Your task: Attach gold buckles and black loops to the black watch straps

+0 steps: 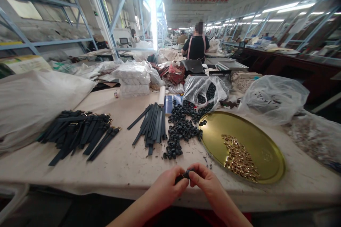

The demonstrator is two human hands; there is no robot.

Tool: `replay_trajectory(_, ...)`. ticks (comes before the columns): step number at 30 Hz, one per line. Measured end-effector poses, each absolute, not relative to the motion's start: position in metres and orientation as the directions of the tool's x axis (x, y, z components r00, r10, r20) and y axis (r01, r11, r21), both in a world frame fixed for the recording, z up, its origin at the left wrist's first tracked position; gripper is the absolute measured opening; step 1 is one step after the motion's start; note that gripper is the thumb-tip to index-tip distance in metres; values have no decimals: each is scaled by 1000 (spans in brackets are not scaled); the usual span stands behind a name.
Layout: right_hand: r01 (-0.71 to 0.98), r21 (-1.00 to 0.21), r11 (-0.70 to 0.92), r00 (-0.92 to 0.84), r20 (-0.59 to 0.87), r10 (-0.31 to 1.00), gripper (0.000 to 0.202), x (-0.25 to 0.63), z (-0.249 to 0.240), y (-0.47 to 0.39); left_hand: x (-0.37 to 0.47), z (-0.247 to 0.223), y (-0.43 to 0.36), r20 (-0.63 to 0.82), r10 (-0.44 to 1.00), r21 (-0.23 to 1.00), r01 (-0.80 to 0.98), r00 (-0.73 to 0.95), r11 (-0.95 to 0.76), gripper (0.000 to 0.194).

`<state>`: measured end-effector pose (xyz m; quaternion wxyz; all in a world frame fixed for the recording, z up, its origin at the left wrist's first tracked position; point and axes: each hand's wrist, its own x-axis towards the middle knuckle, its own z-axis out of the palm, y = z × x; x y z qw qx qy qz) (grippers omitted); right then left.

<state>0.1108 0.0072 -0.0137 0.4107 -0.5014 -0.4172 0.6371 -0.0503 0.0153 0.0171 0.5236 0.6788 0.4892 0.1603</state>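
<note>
Close together at the table's front edge, my left hand (172, 182) and my right hand (204, 177) are both closed on a short black strap piece (188, 173). A thin gold glint shows between the fingers; most of the piece is hidden by them. Whether my right fingers pinch a separate loop on it, I cannot tell. Just beyond lies a pile of small black loops (183, 129). Left of that is a bundle of flat black straps (153, 124). To the right, a gold oval tray (255, 131) bears a heap of gold buckles (238, 158).
Black straps with gold buckles (82, 129) are piled at the left. A clear plastic bag (205, 90) with more loops, a white roll (162, 95) and a blue booklet (172, 103) stand behind. Another plastic bag (277, 97) sits behind the tray. A person (196, 46) is farther back.
</note>
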Motion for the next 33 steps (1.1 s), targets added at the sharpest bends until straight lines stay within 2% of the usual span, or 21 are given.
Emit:
replay_trajectory(4,-124,-940,-317,-99,-306,947,32,105,-17,2,-52,11,15,-326,851,901,407,411,149,28)
replay_trajectory(8,-136,-947,-289,-58,-284,957,36,102,-24,-7,-47,5,14,-308,877,928,319,369,192,18)
replay_trajectory(10,-220,-931,-291,-79,-280,957,38,103,-23,-11,-44,4,13,-315,882,926,316,351,205,13)
replay_trajectory(12,-337,-887,-316,-107,-297,949,39,105,-21,-14,-43,4,13,-310,891,912,368,331,180,10)
replay_trajectory(14,-415,-833,-367,-134,-343,930,30,106,-21,-15,-44,5,12,-281,904,894,431,323,124,9)
replay_trajectory(16,-456,-775,-438,-193,-395,898,22,105,-23,-16,-45,6,11,-252,914,874,480,318,74,10)
replay_trajectory(20,-498,-637,-589,-385,-446,808,27,100,-31,-18,-48,7,9,-270,918,793,608,290,41,15)
replay_trajectory(23,-511,-594,-621,-419,-458,784,20,99,-31,-20,-50,7,10,-289,915,724,689,280,18,16)
replay_trajectory(26,-514,-619,-594,-387,-450,805,22,101,-28,-19,-51,8,11,-312,899,740,673,308,26,17)
replay_trajectory(29,-465,-727,-505,-272,-426,863,25,103,-27,-15,-53,9,10,-332,887,818,567,320,102,17)
replay_trajectory(31,-315,-857,-407,-109,-394,913,29,105,-30,-12,-54,9,9,-367,860,881,428,354,200,18)
replay_trajectory(33,-83,-946,-313,83,-319,944,30,105,-34,-11,-55,7,8,-393,818,912,290,421,289,23)
